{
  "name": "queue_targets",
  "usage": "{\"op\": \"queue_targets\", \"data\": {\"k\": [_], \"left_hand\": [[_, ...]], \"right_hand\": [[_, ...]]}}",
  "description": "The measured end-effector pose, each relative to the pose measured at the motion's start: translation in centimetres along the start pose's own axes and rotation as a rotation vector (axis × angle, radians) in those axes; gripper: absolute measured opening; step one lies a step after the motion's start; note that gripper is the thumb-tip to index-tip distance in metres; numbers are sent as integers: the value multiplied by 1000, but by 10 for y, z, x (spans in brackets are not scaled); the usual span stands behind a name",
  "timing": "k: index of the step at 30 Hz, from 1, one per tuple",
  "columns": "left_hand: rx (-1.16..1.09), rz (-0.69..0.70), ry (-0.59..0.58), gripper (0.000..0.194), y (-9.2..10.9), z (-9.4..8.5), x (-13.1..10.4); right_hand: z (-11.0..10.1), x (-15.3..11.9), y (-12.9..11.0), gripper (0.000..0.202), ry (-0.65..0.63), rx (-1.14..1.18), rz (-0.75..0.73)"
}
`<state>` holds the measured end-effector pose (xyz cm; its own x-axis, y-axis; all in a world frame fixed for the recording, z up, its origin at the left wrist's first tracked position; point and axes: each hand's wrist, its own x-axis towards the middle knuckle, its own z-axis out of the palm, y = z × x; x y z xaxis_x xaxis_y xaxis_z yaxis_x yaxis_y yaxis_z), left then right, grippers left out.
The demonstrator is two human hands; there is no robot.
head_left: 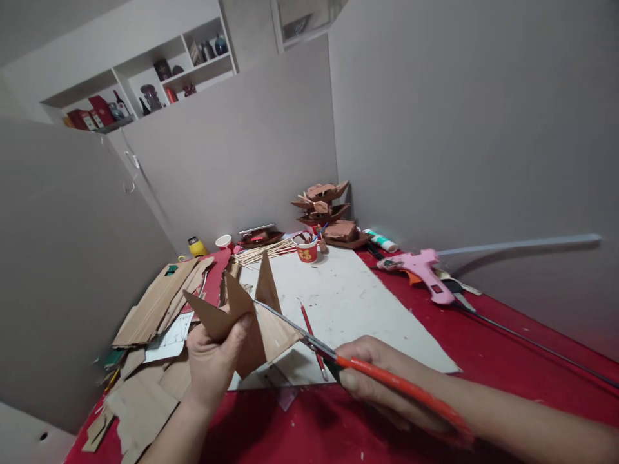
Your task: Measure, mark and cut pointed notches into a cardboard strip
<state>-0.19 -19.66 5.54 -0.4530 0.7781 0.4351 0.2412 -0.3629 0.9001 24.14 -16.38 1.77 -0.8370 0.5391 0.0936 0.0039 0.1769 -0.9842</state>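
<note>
My left hand [215, 357] grips a piece of brown cardboard [252, 338] with several pointed flaps, its thumb pressed on the near face. In my right hand [370, 370] is a pair of long scissors [401, 383] with orange on the handle. The slim metal blades reach left to the cardboard, along the edge of a pale flap; how far they are parted I cannot make out. Both hands are above the front of a white board [377, 309]. Beneath the blades lies a red pencil [306, 320] on the board.
Cardboard sheets and scraps [157, 299] cover the left side of the red table [512, 348]. Thin wooden sticks [264, 252], a red paper cup [305, 250] and brown model boats [322, 209] stand behind. A pink glue gun [425, 270] with its cord lies right, near the wall.
</note>
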Motion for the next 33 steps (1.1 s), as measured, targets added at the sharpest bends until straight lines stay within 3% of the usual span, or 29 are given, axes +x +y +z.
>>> {"op": "queue_targets", "data": {"k": [8, 13, 17, 20, 26, 33], "left_hand": [[-88, -118, -8, 20, -6, 1, 4], [-217, -238, -47, 33, -4, 3, 9], [-292, -353, -79, 45, 1, 0, 16], [-304, -446, -107, 46, 1, -3, 21], [-290, -533, -142, 47, -1, -3, 22], [-218, -565, -183, 45, 1, 1, 17]], "right_hand": [[-11, -2, 3, 57, -12, -62, 24], [-12, -2, 0, 59, -43, -70, 42], [-11, -3, -4, 61, -84, -177, -43], [-11, -1, 0, 57, 61, -328, -86], [-13, 4, 11, 41, 357, -762, 92], [-17, 5, 12, 37, 533, -1184, 57]]}}
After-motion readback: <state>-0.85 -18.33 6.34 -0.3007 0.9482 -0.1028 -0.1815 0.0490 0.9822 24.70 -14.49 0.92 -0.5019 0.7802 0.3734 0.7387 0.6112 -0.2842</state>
